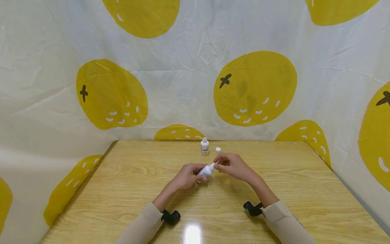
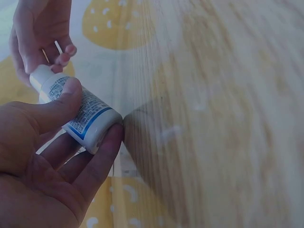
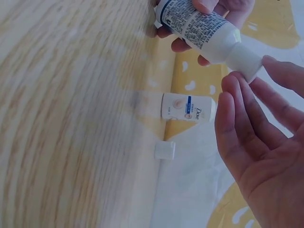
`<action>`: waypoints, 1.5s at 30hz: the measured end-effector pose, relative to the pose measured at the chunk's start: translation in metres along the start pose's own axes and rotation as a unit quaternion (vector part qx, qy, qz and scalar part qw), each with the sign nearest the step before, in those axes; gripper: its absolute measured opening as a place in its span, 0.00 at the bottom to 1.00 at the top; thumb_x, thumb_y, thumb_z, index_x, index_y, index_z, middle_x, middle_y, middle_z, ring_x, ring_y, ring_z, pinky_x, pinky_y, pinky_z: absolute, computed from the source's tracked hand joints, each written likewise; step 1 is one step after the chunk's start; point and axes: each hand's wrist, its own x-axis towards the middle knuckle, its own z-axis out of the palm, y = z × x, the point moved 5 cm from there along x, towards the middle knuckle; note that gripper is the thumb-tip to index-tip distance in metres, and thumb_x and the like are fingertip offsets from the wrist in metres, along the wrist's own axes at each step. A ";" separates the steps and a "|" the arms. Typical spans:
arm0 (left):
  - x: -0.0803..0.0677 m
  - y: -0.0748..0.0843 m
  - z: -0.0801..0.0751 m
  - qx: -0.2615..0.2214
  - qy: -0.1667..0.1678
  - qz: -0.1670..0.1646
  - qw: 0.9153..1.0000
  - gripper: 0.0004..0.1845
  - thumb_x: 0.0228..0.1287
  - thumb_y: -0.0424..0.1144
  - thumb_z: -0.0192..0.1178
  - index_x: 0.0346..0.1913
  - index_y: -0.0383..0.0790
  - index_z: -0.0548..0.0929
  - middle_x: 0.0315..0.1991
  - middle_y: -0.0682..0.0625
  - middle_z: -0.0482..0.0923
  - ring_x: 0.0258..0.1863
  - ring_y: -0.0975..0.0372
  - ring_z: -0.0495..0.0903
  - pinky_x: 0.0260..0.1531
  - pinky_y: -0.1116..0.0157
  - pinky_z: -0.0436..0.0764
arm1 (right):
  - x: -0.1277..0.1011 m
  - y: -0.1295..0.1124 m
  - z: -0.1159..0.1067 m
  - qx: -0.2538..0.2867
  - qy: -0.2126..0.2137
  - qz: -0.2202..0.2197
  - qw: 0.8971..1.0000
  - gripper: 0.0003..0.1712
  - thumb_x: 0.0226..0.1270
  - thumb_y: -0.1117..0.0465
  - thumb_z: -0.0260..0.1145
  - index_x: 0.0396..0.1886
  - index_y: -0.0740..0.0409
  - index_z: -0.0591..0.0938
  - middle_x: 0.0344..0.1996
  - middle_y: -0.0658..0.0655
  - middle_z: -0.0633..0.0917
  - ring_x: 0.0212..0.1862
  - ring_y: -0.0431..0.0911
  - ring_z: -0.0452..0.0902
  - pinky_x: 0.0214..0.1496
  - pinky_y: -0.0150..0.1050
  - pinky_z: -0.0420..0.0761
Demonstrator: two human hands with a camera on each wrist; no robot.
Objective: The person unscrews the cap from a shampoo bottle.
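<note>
A small white bottle with dense printed text and a blue band on its label is tilted above the middle of the table. My left hand grips its body, thumb across the label and fingers beneath, as the left wrist view shows. At the bottle's upper end, the thumb and fingertips of my right hand pinch the white cap. The cap sits on the bottle's neck in the right wrist view. The right hand's fingers hide part of the cap in the head view.
Farther back stands a second white bottle, upright and uncapped, labelled Dove in the right wrist view. A loose white cap rests to its right. Behind the wooden table hangs a pale cloth with yellow fruit shapes.
</note>
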 end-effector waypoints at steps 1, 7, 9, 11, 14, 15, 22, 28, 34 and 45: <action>0.000 0.000 0.000 0.000 0.001 0.000 1.000 0.23 0.67 0.39 0.70 0.65 0.48 0.84 0.54 0.50 0.88 0.46 0.63 0.83 0.49 0.60 0.81 | 0.000 0.000 0.000 0.000 -0.003 -0.003 1.000 0.09 0.74 0.59 0.68 0.47 0.57 0.86 0.36 0.65 0.89 0.37 0.62 0.85 0.35 0.35 0.81; 0.000 -0.002 0.000 0.003 0.005 0.001 1.000 0.23 0.66 0.40 0.71 0.63 0.47 0.85 0.52 0.50 0.88 0.46 0.63 0.82 0.48 0.60 0.81 | 0.000 -0.002 -0.001 -0.001 -0.011 -0.017 1.000 0.12 0.73 0.60 0.69 0.51 0.59 0.85 0.38 0.63 0.90 0.37 0.61 0.86 0.36 0.36 0.82; 0.000 -0.001 0.000 -0.001 0.003 0.001 1.000 0.23 0.66 0.40 0.71 0.63 0.47 0.85 0.52 0.50 0.88 0.45 0.64 0.82 0.47 0.61 0.81 | 0.000 -0.002 -0.002 -0.002 -0.007 -0.014 1.000 0.13 0.72 0.59 0.70 0.52 0.59 0.85 0.38 0.60 0.90 0.37 0.61 0.86 0.35 0.36 0.82; 0.000 -0.001 0.000 -0.005 0.002 0.002 1.000 0.22 0.66 0.40 0.70 0.64 0.47 0.85 0.51 0.50 0.88 0.44 0.64 0.82 0.46 0.62 0.80 | 0.000 -0.002 -0.002 -0.005 -0.001 -0.008 1.000 0.15 0.72 0.57 0.70 0.53 0.58 0.84 0.38 0.59 0.90 0.37 0.61 0.86 0.35 0.36 0.82; -0.001 0.000 0.000 -0.011 0.000 0.003 1.000 0.23 0.67 0.40 0.70 0.64 0.47 0.84 0.51 0.51 0.89 0.43 0.64 0.82 0.44 0.64 0.80 | 0.000 -0.001 -0.001 -0.003 0.011 0.005 1.000 0.14 0.72 0.55 0.70 0.51 0.56 0.85 0.37 0.57 0.90 0.38 0.60 0.86 0.35 0.36 0.81; -0.001 0.000 0.000 -0.012 0.000 0.003 1.000 0.23 0.67 0.40 0.70 0.64 0.47 0.84 0.50 0.51 0.89 0.43 0.64 0.82 0.44 0.64 0.80 | 0.000 -0.001 -0.001 -0.003 0.014 0.008 1.000 0.13 0.72 0.54 0.70 0.50 0.56 0.85 0.37 0.57 0.89 0.38 0.60 0.86 0.35 0.36 0.81; -0.002 0.000 0.001 -0.032 -0.004 -0.002 0.999 0.23 0.66 0.37 0.70 0.64 0.46 0.85 0.50 0.49 0.89 0.43 0.64 0.83 0.43 0.65 0.80 | 0.001 0.003 0.002 0.009 0.008 0.024 1.000 0.11 0.73 0.55 0.69 0.43 0.60 0.86 0.35 0.65 0.88 0.35 0.59 0.84 0.33 0.35 0.81; -0.002 0.000 0.000 -0.023 -0.002 -0.005 1.000 0.23 0.67 0.38 0.70 0.64 0.47 0.84 0.51 0.50 0.89 0.44 0.64 0.82 0.46 0.63 0.80 | 0.000 0.002 0.001 0.005 -0.001 0.007 1.000 0.11 0.72 0.57 0.70 0.45 0.60 0.86 0.35 0.63 0.88 0.35 0.59 0.84 0.34 0.35 0.81; -0.001 -0.001 0.001 -0.023 -0.003 -0.007 1.000 0.23 0.66 0.39 0.71 0.64 0.47 0.85 0.50 0.50 0.89 0.45 0.64 0.82 0.46 0.63 0.80 | 0.000 0.001 0.001 -0.008 -0.012 -0.014 1.000 0.11 0.71 0.60 0.71 0.49 0.59 0.86 0.38 0.59 0.90 0.36 0.57 0.85 0.35 0.35 0.81; -0.001 0.001 0.000 -0.011 0.001 -0.004 1.000 0.22 0.66 0.38 0.71 0.63 0.47 0.85 0.51 0.51 0.88 0.45 0.64 0.82 0.48 0.61 0.80 | -0.002 0.001 0.000 0.007 -0.006 0.018 1.000 0.15 0.74 0.55 0.68 0.52 0.60 0.84 0.40 0.66 0.89 0.39 0.61 0.87 0.35 0.37 0.82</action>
